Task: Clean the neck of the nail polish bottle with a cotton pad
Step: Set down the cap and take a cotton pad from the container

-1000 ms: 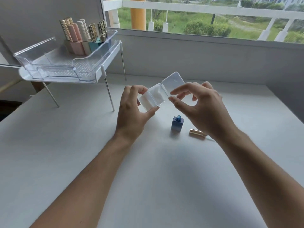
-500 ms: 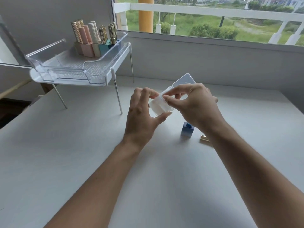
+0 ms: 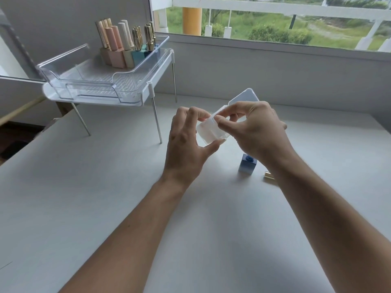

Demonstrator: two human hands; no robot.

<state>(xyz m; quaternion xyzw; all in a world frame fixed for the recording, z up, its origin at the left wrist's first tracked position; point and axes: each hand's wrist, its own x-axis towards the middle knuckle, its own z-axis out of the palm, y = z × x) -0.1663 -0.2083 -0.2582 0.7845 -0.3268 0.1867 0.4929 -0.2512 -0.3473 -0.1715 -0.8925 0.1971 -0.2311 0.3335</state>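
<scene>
Above the table, left hand (image 3: 186, 144) clasps pad box (image 3: 211, 132); right hand (image 3: 258, 132) pinches inside.

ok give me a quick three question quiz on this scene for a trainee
1. True or false: the blue nail polish bottle has its cap on.
2. Which hand holds the clear cotton pad box from below? A) left hand B) right hand
3. Fill in: the right hand pinches at the box's open top, where its ____ is flipped up.

Key: 1. False, its neck is bare, and the gold cap lies beside it on the table. 2. A, the left hand. 3. lid.
</scene>
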